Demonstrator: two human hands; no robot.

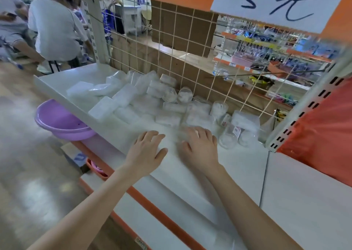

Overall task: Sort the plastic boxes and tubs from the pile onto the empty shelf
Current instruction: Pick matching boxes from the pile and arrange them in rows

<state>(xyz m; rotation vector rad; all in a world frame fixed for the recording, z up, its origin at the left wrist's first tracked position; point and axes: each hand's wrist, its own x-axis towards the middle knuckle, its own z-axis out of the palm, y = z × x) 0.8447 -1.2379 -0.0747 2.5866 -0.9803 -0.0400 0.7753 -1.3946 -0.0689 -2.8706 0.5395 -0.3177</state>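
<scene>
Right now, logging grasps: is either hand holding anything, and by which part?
Nothing is held: left hand and right hand are both open over the shelf.

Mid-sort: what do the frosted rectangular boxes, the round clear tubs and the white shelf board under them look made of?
Frosted rectangular boxes: translucent plastic, milky and matt. Round clear tubs: thin transparent plastic, glossy, white contents showing through. White shelf board: probably painted sheet metal, smooth with a folded front edge; the blur leaves it open.
</scene>
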